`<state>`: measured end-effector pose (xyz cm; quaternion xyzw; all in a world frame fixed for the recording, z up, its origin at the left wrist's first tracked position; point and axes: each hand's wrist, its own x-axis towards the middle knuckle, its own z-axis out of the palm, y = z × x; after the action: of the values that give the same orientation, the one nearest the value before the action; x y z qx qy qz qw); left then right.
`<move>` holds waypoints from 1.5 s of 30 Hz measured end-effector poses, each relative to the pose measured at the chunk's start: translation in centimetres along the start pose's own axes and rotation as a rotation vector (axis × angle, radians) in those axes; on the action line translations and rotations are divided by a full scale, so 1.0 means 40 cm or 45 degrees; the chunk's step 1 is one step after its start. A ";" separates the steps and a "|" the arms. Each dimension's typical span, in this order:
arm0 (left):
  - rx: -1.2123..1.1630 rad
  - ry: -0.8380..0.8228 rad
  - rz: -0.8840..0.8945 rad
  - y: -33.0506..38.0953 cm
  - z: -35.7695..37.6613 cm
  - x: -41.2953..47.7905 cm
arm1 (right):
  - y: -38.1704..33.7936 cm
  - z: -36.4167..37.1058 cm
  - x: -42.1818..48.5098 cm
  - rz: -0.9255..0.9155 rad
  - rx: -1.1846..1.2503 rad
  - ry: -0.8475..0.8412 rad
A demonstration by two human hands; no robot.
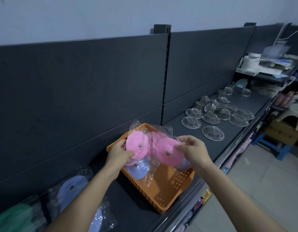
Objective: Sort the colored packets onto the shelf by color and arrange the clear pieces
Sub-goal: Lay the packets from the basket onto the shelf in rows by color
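Note:
Over an orange basket (163, 190) on the dark shelf (138, 203), my left hand (118, 153) pinches a pink round packet (136, 145) in clear wrap. My right hand (193, 150) pinches a second pink packet (168, 154) beside it. Lavender packets (137, 169) hang or lie below them in the basket. A lavender packet (72, 188) leans against the back panel at the left, with a green packet (12, 218) further left and another lavender one (98, 218) lying under my left forearm. Several clear mesh pieces (213, 114) lie spread on the shelf at the right.
The shelf's back panel (77, 89) rises close behind the basket. At the far right stand a rack with papers and white containers (252, 64), a blue stool (275, 148) and a cardboard box (282, 131) on the tiled floor.

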<state>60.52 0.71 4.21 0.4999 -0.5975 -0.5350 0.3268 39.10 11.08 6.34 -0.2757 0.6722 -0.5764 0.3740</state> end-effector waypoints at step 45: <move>-0.129 0.734 0.036 -0.062 -0.263 -0.422 | 0.075 0.326 -0.249 -0.546 -0.712 -0.608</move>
<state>75.71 13.58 6.52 0.6061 -0.4594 -0.3954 0.5150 55.63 12.23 4.53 -0.6259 0.6247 -0.3566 0.3015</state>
